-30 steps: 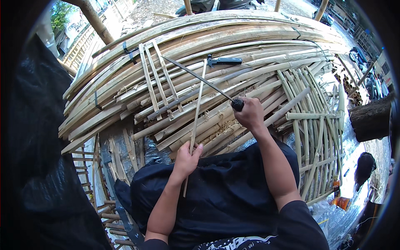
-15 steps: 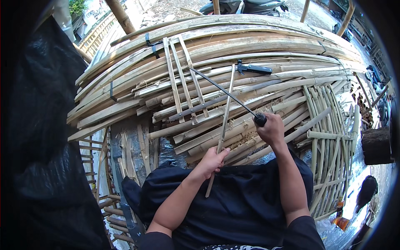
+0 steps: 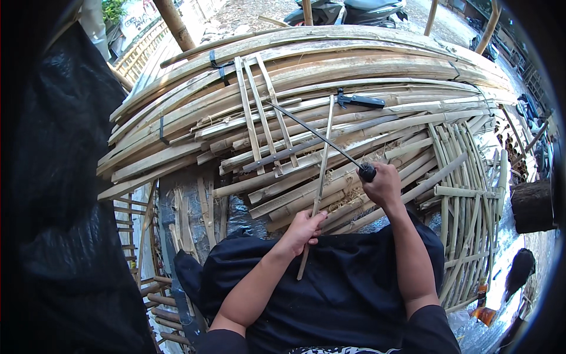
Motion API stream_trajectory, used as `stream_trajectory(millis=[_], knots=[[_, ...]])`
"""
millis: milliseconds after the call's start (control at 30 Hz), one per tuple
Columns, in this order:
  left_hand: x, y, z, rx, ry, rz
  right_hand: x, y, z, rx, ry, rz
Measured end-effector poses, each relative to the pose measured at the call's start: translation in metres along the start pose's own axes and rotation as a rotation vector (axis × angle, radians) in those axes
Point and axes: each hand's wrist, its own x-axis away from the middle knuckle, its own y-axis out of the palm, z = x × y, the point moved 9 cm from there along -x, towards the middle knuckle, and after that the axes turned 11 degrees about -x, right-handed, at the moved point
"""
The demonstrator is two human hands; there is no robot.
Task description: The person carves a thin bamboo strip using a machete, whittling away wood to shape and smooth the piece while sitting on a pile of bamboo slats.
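In my left hand [image 3: 303, 231] is a narrow bamboo strip [image 3: 324, 162], pinched near its lower end and slanting up over the pile. My right hand [image 3: 383, 186] is wrapped round the black handle [image 3: 367, 171] of a long, thin dark metal rod [image 3: 312, 130]. The rod runs up and left, crossing the strip near its upper part; whether they touch I cannot tell. Its tip lies by a small frame of three light strips [image 3: 252, 112] joined to a dark crossbar [image 3: 270, 158]. A black hammer-like multi-tool [image 3: 361, 101] rests on the bamboo right of the strip.
Split bamboo lengths [image 3: 354, 66] lie stacked across in front of me, some bound with dark ties. A slatted bamboo panel [image 3: 466, 206] leans at the right. Black sheeting [image 3: 76, 177] hangs at the left. Beyond the pile stand posts [image 3: 174, 23] and motorbikes [image 3: 368, 12].
The whole view has shifted slightly. The strip in my left hand stands a little differently, its lower end slightly further right. Both hands keep their holds.
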Motion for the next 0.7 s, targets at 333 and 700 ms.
stream_trajectory(millis=[333,700], knots=[[0.007,0.012,-0.001,-0.033,0.063,-0.066,0.002,0.008,-0.001,0.014,0.026,-0.029],[-0.008,-0.013,-0.004,-0.37,0.325,0.241,0.011,0.047,-0.003,0.085,-0.074,-0.159]])
